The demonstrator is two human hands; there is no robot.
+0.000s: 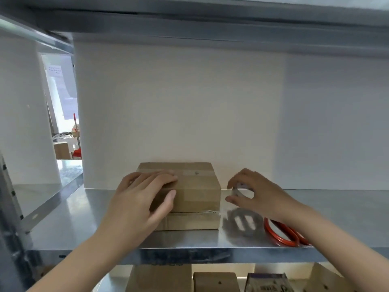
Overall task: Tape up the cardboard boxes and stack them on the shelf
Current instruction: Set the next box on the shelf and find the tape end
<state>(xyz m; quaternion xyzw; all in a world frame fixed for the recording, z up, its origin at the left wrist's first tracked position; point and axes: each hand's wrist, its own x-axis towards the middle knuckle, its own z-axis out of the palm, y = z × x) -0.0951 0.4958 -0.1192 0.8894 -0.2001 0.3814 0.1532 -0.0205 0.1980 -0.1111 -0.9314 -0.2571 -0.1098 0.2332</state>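
At the far left, a grey metal upright (pixel 10 207) is standing at the edge of the frame, and a doorway (pixel 63 114) beyond it is showing blurred cartons and a red item.

The metal shelf (pixel 84 224) is carrying the work at its centre. The left hand (pixel 139 199) is resting on the upper box (pixel 195 186), with its fingers lying fairly straight across the taped top and its thumb pressing against the front face. The hand is not clenching; it is bearing on the box flat. The upper box is sitting squarely on the lower box (pixel 193 221), and the pair is standing on the shelf close to the pale back wall. A strip of tape is running across the upper box's top and down its front.

Just to the right of the stack, the right hand (pixel 259 194) is grasping a tape roll (pixel 240 189), with fingers and thumb curling round the roll's rim. The roll is close beside the upper box without touching it, and its reflection is showing on the metal beneath.

Further right, red-handled scissors (pixel 280 233) are lying on the shelf under the right wrist.

On the level below, more cartons (pixel 160 278) are standing in a row.
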